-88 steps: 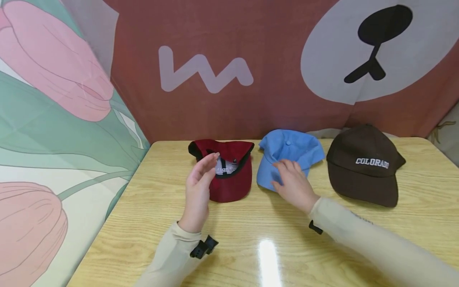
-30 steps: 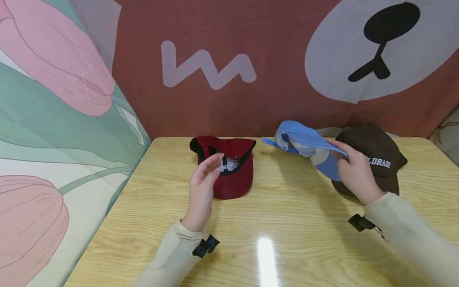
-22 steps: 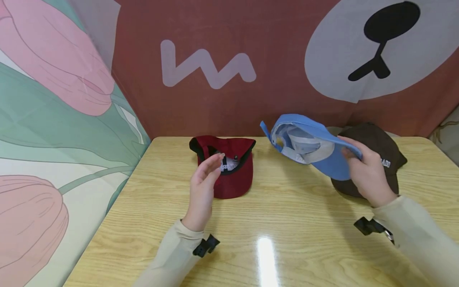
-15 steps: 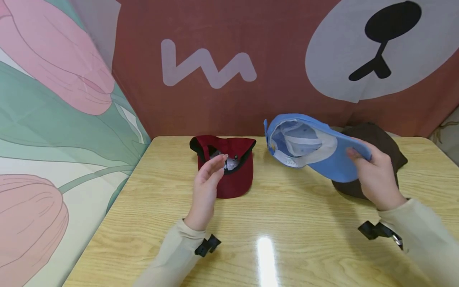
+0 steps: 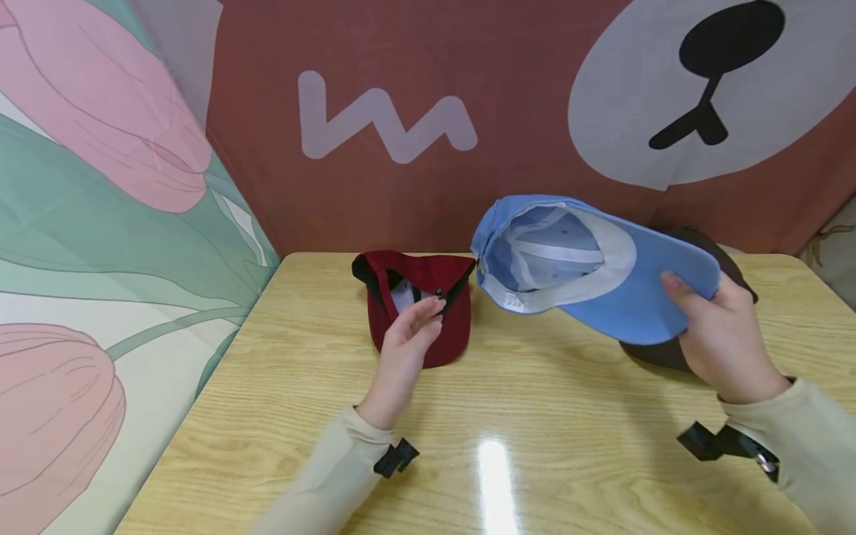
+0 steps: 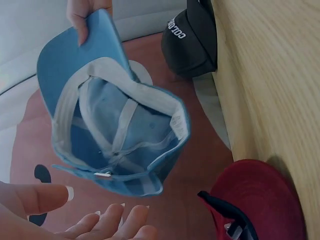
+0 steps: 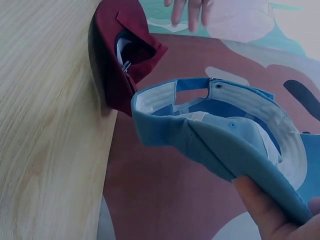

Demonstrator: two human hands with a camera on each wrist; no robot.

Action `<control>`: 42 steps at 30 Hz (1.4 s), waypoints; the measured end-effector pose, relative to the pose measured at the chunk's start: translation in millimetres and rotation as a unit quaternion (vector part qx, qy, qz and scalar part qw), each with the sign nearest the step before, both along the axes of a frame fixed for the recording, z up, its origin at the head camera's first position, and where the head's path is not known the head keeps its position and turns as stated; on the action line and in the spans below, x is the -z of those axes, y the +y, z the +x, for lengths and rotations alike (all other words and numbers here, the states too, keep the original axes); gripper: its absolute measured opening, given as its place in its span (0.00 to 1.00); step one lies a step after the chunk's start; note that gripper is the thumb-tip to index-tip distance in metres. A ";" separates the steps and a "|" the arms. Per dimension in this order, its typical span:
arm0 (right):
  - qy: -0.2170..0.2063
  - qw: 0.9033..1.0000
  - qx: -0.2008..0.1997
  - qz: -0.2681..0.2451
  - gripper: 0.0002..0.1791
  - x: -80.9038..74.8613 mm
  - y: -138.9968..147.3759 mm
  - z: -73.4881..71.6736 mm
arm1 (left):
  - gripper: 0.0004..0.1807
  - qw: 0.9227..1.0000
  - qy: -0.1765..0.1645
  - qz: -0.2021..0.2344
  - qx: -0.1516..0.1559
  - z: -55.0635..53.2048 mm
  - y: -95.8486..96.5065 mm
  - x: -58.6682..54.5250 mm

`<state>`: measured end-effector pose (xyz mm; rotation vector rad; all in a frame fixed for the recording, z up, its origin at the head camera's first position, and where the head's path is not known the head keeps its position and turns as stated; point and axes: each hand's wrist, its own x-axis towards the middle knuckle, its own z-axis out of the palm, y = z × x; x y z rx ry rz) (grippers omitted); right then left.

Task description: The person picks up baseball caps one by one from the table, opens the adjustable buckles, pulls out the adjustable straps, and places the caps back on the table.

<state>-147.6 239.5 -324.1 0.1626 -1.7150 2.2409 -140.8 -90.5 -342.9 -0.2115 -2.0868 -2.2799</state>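
Observation:
My right hand [image 5: 729,342] pinches the brim of a light blue baseball cap [image 5: 588,271] between thumb and fingers. The cap is held up over the table, its pale-lined inside facing me and its back strap toward the left. My left hand [image 5: 404,349] has its fingers extended in front of a dark red cap [image 5: 444,342], overlapping it in the head view. In the left wrist view the left fingers [image 6: 107,220] are apart from the blue cap's strap, with nothing between them. The red cap sits on the table, its inside showing.
A dark brown cap [image 5: 662,355] stands at the right of the wooden table [image 5: 281,416], mostly hidden behind the blue cap and right hand. In the left wrist view white lettering shows on this brown cap [image 6: 187,47]. A printed cloth [image 5: 401,200] hangs behind the table.
My right hand took the blue cap off the table by its brim, lifted it rightward and turned its inside toward me. My left hand has lately moved slightly right.

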 end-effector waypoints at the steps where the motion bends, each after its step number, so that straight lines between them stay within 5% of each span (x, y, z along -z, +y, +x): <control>1: 0.003 1.000 -0.003 -0.004 0.21 -0.2 -0.5 0.2 | 0.21 1.000 -0.001 0.001 0.004 -0.5 0.9 0.8; 27: -0.018 0.995 -0.095 -0.017 0.31 -4.1 -5.1 11.8 | 0.26 0.999 -0.035 -0.018 0.037 -10.4 30.6 22.9; 42: 0.029 0.983 -0.172 -0.054 0.29 0.9 -19.9 13.6 | 0.21 0.995 -0.073 0.019 0.068 -5.5 33.1 23.2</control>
